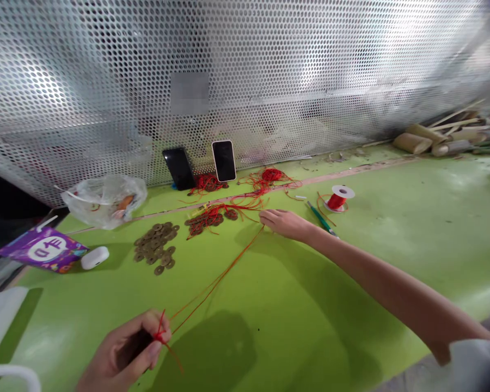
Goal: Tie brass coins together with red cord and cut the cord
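My left hand (pixel 124 348), low in the head view, pinches a red cord (pixel 218 279) between thumb and fingers. A small knot with short loose ends shows at its fingertips. Two strands of the cord run slantwise across the green table (pixel 286 326) to my right hand (pixel 283 223). That hand is stretched forward with its fingers closed on the cord's far end; the fingertips are partly hidden. Just left of it lie coins with red cords (pixel 210 218). Loose holed coins (pixel 155 245) form a pile farther left.
Behind stand two phones (pixel 179 167) against a perforated metal sheet (pixel 269 71). A red cord spool (pixel 337 199) and a green pen-like tool (pixel 319 216) lie right. At left are a plastic bag (pixel 106 198), purple packet (pixel 44 247) and white case (pixel 95 257). Bamboo pieces (pixel 412 142) lie far right.
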A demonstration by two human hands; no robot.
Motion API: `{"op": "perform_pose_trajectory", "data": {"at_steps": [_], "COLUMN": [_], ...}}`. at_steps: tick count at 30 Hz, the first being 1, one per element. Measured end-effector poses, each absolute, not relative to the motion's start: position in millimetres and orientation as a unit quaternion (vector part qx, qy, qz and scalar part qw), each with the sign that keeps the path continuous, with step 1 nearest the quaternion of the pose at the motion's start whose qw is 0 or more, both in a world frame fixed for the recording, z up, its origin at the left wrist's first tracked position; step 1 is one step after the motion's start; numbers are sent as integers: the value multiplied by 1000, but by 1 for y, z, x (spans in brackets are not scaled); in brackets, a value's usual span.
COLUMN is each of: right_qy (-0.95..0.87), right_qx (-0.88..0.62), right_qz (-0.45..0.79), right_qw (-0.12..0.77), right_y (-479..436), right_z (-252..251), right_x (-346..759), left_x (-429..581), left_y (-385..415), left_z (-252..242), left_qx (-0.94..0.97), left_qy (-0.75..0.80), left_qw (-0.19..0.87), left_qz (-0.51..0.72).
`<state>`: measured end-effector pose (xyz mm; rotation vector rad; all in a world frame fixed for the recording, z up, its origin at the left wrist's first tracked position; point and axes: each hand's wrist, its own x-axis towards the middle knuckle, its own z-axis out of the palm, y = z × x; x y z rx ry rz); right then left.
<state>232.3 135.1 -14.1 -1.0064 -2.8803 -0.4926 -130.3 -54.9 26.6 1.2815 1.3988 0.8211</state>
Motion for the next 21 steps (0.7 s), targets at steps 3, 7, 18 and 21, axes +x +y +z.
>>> {"op": "perform_pose_trajectory", "data": {"at_steps": [3, 7, 18, 21], "right_qy": [-931, -921, -916, -912], "right_qx": [-317, -327, -364, -378], "right_qz": [-174, -205, -170, -154], "right_qw": [47, 55, 3, 31], "right_y": [135, 132, 111, 106], "right_z": [-10, -5, -15, -14], "right_x": [257, 297, 347, 337], "left_x": [-115, -77, -39, -49], "left_y": [-47, -48, -27, -23], "left_z": [21, 19, 24, 23], "left_qx": [545, 546, 625, 629], "left_qy": [516, 464, 471, 492], "left_qw": [562, 620, 584, 564], "left_qz": [346, 319, 215, 208]}}
